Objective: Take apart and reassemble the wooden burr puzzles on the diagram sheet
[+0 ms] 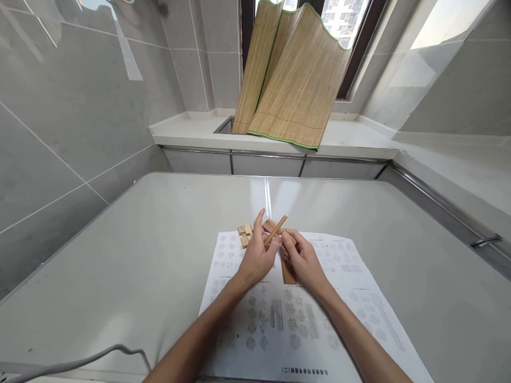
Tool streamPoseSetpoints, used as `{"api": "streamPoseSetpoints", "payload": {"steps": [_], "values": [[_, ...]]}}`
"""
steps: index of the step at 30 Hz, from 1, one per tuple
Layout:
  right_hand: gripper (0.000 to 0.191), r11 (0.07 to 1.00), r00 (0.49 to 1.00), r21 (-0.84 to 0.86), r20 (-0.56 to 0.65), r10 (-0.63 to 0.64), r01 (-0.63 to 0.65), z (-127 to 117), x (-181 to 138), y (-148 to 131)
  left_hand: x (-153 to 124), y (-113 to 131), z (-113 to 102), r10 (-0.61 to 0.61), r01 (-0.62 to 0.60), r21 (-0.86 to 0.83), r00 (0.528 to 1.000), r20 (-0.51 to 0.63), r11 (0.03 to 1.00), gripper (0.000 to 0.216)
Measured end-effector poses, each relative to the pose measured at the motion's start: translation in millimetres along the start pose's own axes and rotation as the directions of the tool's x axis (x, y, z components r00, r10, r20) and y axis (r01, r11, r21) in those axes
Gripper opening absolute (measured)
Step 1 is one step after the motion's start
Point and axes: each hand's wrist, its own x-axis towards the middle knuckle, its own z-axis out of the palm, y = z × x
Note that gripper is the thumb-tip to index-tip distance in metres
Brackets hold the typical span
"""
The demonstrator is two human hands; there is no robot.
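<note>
My left hand (254,261) is closed, its thumb and fingers around a slim wooden stick (278,227) that slants up to the right. Its index finger points upward. Close beside it, my right hand (302,259) pinches a small light wooden block (290,238); the fingers partly cover it. A flat wooden strip (289,275) lies on the paper below the right fingers. Another wooden piece (269,224) shows behind the stick. Left of the left hand lie several small notched wooden blocks (245,233), partly hidden by the hand.
Under both hands a large printed sheet (275,354) with small diagrams lies on the pale table (120,255). A grey cable (115,348) runs along the front left edge. Beyond the table, a bamboo mat (301,80) leans over a sink (225,125) in the white counter (191,133).
</note>
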Motion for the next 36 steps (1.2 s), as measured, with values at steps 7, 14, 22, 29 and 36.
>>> {"api": "streamPoseSetpoints", "payload": {"steps": [7, 14, 22, 29, 36], "values": [[0.042, 0.976, 0.994, 0.204, 0.099, 0.056, -0.075, -1.5, 2.7, -1.5, 7.1, -2.3, 0.6, -0.051, 0.053, -0.239, 0.999, 0.012, 0.97, 0.05], [0.048, 0.993, 0.991, 0.098, 0.121, 0.055, -0.067, -0.8, 1.6, -1.1, 14.8, -10.1, 1.4, -0.112, 0.143, -0.494, 0.99, 0.091, 0.858, 0.05], [0.04, 0.936, 0.998, -0.347, -0.059, 0.033, -0.051, -34.6, 3.0, -8.3, 13.9, -14.9, -0.6, -0.167, 0.201, -0.562, 0.98, 0.111, 0.803, 0.049], [0.028, 0.697, 0.991, -0.707, -0.041, 0.126, -0.118, -25.4, -47.1, -17.3, 7.8, -14.1, 7.8, -0.149, 0.23, -0.528, 0.97, 0.191, 0.818, 0.055], [0.018, 0.577, 0.997, -0.813, -0.047, 0.068, -0.078, -7.5, -56.1, -20.5, 3.5, -11.3, 5.8, -0.132, 0.218, -0.487, 0.97, 0.206, 0.846, 0.055]]}}
